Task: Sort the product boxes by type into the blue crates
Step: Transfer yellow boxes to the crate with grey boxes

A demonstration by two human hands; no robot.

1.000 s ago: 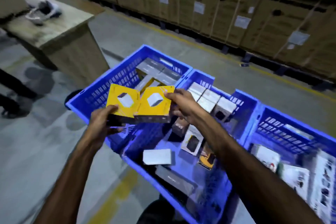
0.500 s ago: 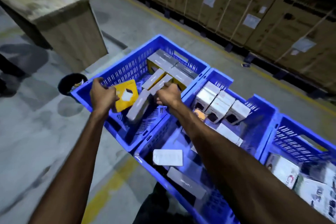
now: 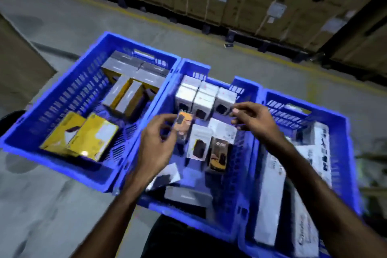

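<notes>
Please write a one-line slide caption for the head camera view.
Both hands, left hand and right hand, reach into the middle blue crate of mixed product boxes.

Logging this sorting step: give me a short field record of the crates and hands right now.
left crate: two yellow boxes lying flat, grey boxes behind
middle crate: white boxes in rows, mixed boxes in front
right crate: long white boxes
left hand: at orange box, grip unclear
right hand: over middle crate, holding nothing visible
</notes>
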